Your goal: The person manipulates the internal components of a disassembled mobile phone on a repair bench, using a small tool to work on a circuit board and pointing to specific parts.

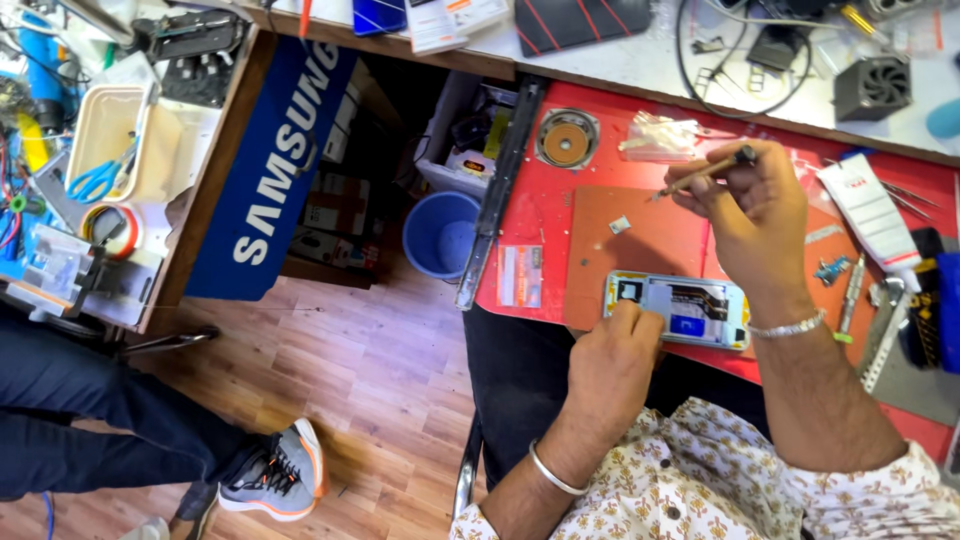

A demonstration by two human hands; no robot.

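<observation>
An opened phone (685, 308) with its back off lies on a brown mat (640, 240) on the red worktable (530, 215). My left hand (610, 365) presses its fingers on the phone's left end. My right hand (752, 215) hovers above the phone and grips a thin brown-handled tool (700, 175), whose tip points left toward a small loose part (620, 225) on the mat.
A white tube (868, 210), tweezers and metal tools lie at the right. A round speaker (566, 138) and plastic bag (660, 137) sit at the back. A blue bucket (440, 235) stands on the wooden floor. Another person's leg and grey shoe (275, 475) are at lower left.
</observation>
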